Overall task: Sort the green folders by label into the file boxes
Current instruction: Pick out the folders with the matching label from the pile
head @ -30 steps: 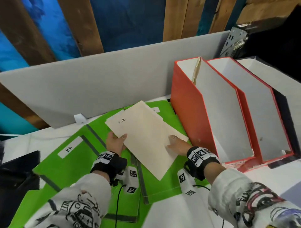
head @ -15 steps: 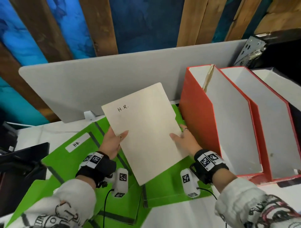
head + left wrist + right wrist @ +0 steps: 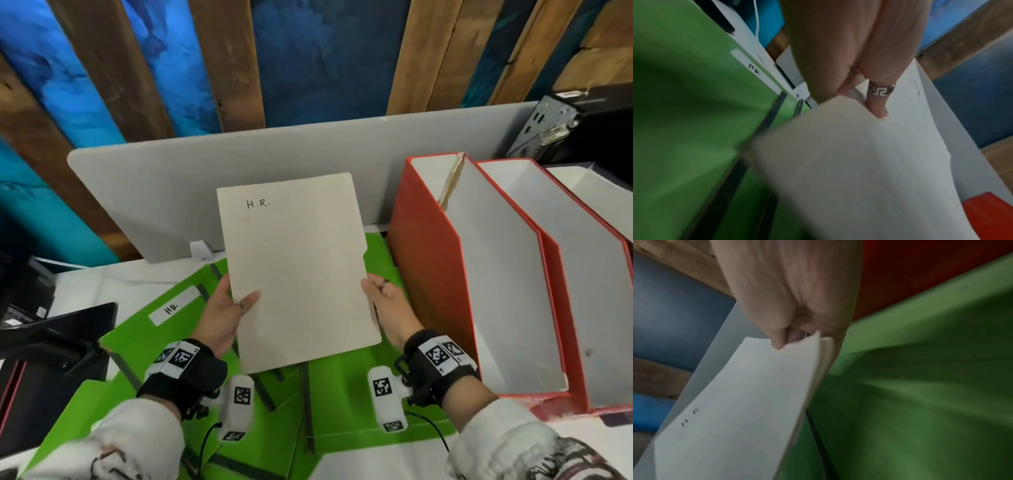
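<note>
Cream folder (image 3: 294, 270) marked "H.R." is held upright between both hands: left hand (image 3: 222, 315) pinches its left edge, right hand (image 3: 388, 310) grips its right edge. Green folders (image 3: 346, 404) lie beneath the hands on the surface; red file boxes (image 3: 431, 260) stand just right of the right hand.

Blue wall (image 3: 325, 58) w/ wood slats (image 3: 226, 61); grey divider (image 3: 144, 192) behind white desk (image 3: 102, 284).
</note>
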`<state>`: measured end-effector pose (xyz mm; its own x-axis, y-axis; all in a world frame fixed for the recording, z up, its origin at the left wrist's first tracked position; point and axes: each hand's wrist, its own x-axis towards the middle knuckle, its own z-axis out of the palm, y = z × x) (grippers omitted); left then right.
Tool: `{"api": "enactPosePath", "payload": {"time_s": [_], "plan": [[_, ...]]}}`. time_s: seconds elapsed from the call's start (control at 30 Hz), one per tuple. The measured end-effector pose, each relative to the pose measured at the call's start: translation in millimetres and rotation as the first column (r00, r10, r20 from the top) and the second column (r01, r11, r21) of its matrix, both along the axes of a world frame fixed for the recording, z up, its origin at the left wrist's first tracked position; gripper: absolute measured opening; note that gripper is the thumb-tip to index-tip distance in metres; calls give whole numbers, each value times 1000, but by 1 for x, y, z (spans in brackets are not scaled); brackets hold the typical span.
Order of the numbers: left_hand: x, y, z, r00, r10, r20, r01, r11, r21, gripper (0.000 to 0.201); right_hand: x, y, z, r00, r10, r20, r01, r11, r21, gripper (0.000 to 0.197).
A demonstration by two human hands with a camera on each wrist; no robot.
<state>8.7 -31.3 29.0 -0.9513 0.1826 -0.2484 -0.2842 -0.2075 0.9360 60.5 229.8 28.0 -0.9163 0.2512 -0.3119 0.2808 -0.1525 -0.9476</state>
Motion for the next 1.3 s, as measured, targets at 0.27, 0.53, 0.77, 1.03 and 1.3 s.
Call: {"api": "enactPosePath", "payload": {"time_s": [0.27, 0.53, 0.77, 1.03, 1.3], "plan": [[-11, -40, -5, 975, 211, -68, -216, 974, -74, 38, -4, 16, -23, 974, 71, 215, -108, 980, 167, 25], [-14, -80, -4, 934, 350, -69, -357, 913, -197, 38, -10, 21, -47, 951, 93, 295, -180, 942, 284, 23], [-5, -78, 1, 908, 413, -72, -419, 886, -199, 37, -21, 3, -54, 919, 256, 299, -359, 858, 369, 26], [2, -117, 4, 863, 494, -105, -504, 824, -259, 35, -39, -55, -40, 868, 434, 241, -492, 682, 541, 26], [-8, -152, 10, 875, 464, -137, -481, 807, -342, 33, -52, -122, -48, 834, 443, 329, -509, 387, 769, 41]]}}
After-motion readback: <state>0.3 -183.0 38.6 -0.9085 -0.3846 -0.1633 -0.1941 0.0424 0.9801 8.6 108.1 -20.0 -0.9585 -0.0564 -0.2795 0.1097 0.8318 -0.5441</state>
